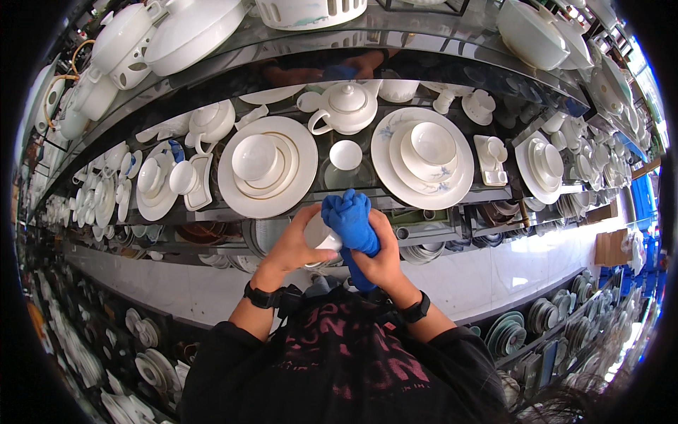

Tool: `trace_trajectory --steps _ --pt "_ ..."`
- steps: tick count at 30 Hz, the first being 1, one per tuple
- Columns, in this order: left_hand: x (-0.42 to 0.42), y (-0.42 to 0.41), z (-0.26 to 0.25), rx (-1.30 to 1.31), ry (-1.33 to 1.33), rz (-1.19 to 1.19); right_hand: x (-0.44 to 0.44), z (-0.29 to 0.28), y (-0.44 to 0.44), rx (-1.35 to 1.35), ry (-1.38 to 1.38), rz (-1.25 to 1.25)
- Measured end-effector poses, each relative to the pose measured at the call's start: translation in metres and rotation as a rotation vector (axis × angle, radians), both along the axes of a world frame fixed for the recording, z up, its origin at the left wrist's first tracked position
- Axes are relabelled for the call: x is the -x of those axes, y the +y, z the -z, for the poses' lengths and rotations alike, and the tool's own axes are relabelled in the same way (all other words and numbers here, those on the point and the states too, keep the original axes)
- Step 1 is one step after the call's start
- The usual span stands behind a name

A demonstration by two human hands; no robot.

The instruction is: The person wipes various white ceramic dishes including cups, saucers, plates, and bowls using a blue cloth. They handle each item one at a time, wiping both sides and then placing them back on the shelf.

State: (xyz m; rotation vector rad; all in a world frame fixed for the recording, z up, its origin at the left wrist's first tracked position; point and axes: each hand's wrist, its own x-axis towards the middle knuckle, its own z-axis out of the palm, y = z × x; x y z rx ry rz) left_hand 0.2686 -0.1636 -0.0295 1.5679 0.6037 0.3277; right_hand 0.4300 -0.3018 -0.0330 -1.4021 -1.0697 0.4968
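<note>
My left hand is closed around a white ceramic cup, which is tilted and partly hidden by the fingers. A bunched blue cloth is gripped in my right hand and lies against the cup's side; its loose end hangs below. Just beyond the hands, a small white cup stands on the glass shelf. A white teapot sits behind it. On the left is a gold-rimmed plate with bowls stacked on it, and on the right a blue-flowered plate carries another stack.
A dark upper shelf with lidded white tureens overhangs the far side. Lower shelves hold more dishes, including stacked plates. White floor tiles run behind the shelf edge, and plate racks stand near my sides.
</note>
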Motion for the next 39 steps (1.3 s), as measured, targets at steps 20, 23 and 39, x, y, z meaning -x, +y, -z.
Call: trace_trajectory --steps 20,23,39 --pt "-0.02 -0.004 0.007 0.452 -0.452 -0.022 -0.015 0.021 0.016 0.096 1.002 -0.095" --pt "-0.028 -0.004 0.017 0.208 -0.484 -0.095 -0.016 0.017 0.015 0.138 1.061 -0.071" --pt "-0.026 0.007 0.034 -0.366 -0.248 -0.323 -0.041 0.016 -0.008 0.172 1.081 -0.062"
